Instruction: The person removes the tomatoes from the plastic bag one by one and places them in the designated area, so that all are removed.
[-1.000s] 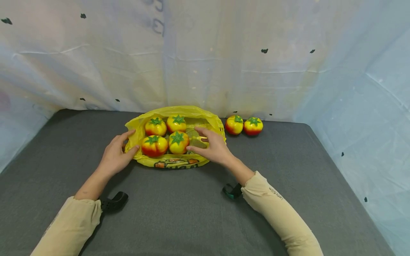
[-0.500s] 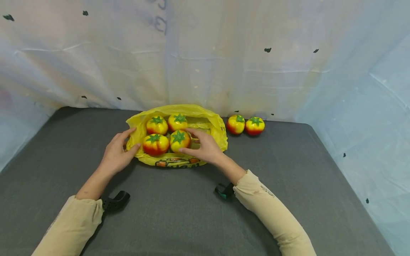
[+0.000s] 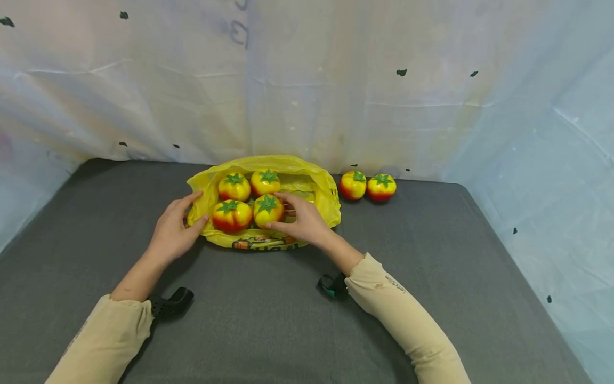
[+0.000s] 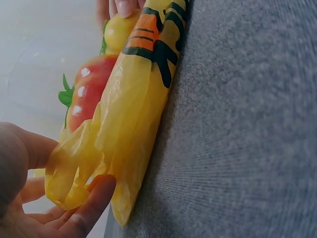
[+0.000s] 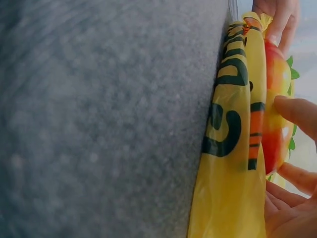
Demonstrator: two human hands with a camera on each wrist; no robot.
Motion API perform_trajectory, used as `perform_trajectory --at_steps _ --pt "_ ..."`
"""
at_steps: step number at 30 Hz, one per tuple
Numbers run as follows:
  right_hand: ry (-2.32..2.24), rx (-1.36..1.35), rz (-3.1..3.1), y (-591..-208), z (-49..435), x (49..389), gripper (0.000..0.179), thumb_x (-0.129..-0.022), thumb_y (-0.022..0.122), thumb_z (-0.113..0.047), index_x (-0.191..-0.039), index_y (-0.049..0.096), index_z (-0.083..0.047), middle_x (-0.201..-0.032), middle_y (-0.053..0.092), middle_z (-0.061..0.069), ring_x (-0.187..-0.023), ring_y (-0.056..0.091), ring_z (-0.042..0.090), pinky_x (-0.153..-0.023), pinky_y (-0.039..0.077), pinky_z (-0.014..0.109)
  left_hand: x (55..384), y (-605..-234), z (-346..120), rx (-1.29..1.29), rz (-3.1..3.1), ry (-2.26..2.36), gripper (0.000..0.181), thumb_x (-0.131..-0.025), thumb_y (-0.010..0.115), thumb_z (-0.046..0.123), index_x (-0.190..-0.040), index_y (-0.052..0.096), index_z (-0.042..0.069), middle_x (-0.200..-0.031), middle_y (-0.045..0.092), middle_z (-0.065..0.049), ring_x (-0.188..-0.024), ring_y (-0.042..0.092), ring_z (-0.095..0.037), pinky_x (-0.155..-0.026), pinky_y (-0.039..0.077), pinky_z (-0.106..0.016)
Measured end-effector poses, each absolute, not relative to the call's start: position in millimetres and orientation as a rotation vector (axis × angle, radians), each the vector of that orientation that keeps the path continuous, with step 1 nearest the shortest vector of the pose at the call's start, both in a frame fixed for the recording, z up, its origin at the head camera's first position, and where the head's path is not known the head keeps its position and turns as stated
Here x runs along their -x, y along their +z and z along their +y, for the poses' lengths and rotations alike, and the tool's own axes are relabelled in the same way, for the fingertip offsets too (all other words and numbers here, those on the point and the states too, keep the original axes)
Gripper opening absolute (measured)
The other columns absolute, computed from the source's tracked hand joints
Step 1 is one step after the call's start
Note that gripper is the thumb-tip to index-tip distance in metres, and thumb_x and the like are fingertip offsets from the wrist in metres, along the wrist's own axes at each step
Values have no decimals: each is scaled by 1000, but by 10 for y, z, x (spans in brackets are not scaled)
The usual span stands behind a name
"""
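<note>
A yellow plastic bag [image 3: 221,240] lies with its mouth spread toward me, several red-and-yellow toy tomatoes with green leaf tops inside. My left hand [image 3: 174,229] grips the bag's left edge, and the left wrist view shows the thin plastic [image 4: 69,173] between thumb and fingers. With thumb and fingertips my right hand [image 3: 307,220] holds the front right tomato [image 3: 267,210] from its right side. Close to its left sits the front left tomato [image 3: 232,216]; behind are a back left tomato [image 3: 234,187] and a back right tomato [image 3: 265,183].
Right of the bag, two more toy tomatoes stand side by side, a left one [image 3: 352,185] and a right one [image 3: 381,188]. The dark grey table [image 3: 249,325] ends at a pale plastic sheet [image 3: 307,80] hanging behind it, with another along the right.
My right hand has moved left inside the bag, and its thumb and fingers have come around the front right tomato. The left hand stays on the bag's edge.
</note>
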State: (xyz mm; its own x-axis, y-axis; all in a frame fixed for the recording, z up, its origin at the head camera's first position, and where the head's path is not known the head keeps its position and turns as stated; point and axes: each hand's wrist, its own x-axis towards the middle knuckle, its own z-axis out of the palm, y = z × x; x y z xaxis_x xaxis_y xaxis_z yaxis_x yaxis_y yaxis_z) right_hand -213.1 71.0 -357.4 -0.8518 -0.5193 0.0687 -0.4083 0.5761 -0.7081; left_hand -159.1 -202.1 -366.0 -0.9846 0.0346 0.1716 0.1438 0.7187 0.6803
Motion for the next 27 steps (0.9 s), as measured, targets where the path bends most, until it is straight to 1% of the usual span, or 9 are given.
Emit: perform_trajectory --at_steps 3,8,11,20,24,27 --pt "-1169 768 2639 -3569 721 2124 68 -85 74 -28 -144 43 -12 -145 47 8 -120 57 24 -97 47 34 1589 -3653 -2024 135 -2783 -1129 57 -97 54 16 -147 33 -2 -132 39 -35 -106 47 -48 -78 43 -55" --pt "-1229 725 2632 -3550 775 2100 66 -85 74 -27 -143 45 -12 -142 50 8 -119 58 25 -97 48 35 1585 -3642 -2024 132 -2791 -1134 58 -96 55 15 -147 32 -1 -133 39 -35 -106 48 -48 -77 44 -53" --pt "-1258 687 2635 -3520 821 2081 66 -85 74 -28 -142 46 -13 -140 51 9 -119 58 25 -97 48 37 1580 -3636 -2025 128 -2798 -1138 58 -97 54 16 -148 32 0 -134 38 -35 -107 47 -48 -78 44 -55" --pt "-1340 561 2636 -3424 1015 2049 67 -85 74 -31 -143 45 -15 -141 50 9 -122 56 26 -100 46 42 1586 -3634 -2025 125 -2806 -1157 59 -97 54 16 -148 31 0 -135 36 -35 -112 45 -53 -81 45 -58" --pt "-1362 545 2670 -3397 1100 2040 65 -85 74 -30 -142 46 -16 -142 49 9 -121 56 26 -99 46 42 1590 -3634 -2028 124 -2800 -1134 58 -96 55 15 -148 32 0 -133 38 -35 -107 49 -50 -74 47 -50" --pt "-1379 537 2684 -3384 1155 2032 64 -84 74 -30 -141 47 -17 -140 51 9 -120 57 26 -98 46 43 1593 -3634 -2031 123 -2795 -1116 58 -96 55 15 -147 33 0 -131 40 -34 -103 50 -47 -70 45 -43"
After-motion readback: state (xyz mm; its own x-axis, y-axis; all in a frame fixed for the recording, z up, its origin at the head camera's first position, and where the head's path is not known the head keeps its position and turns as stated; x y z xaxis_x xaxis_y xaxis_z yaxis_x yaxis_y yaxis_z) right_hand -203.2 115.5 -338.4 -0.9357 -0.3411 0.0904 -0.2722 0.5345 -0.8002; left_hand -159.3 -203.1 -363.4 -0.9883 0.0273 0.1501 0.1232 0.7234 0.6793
